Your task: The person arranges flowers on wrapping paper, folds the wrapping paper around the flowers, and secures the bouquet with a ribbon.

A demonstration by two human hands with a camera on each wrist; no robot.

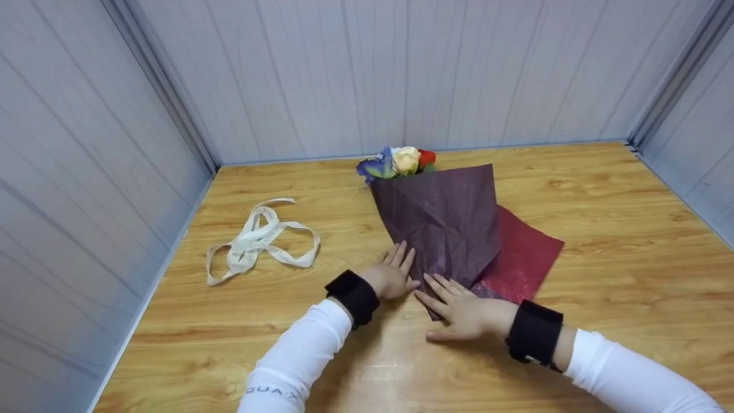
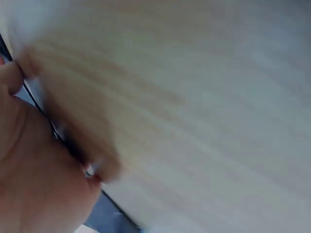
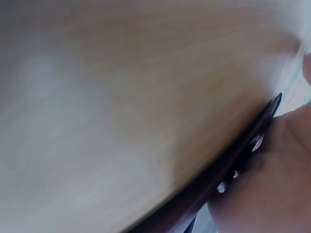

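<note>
A bouquet lies on the wooden table, wrapped in dark purple paper [image 1: 444, 215]. From the top of the wrap show a blue-purple flower [image 1: 375, 165], a cream rose [image 1: 406, 160] and a red flower [image 1: 426, 158]. A red sheet of wrapping paper [image 1: 527, 249] sticks out on the right, under the purple one. My left hand [image 1: 393, 275] rests with extended fingers on the lower left edge of the wrap. Fingers spread, my right hand [image 1: 464, 310] lies on the narrow lower end. The stems are hidden. Both wrist views show mostly blurred table and part of each hand.
A loosely looped white ribbon [image 1: 246, 249] with faint print lies on the left of the table [image 1: 619, 201]. Pale panel walls [image 1: 373, 74] enclose the table at the back and on both sides.
</note>
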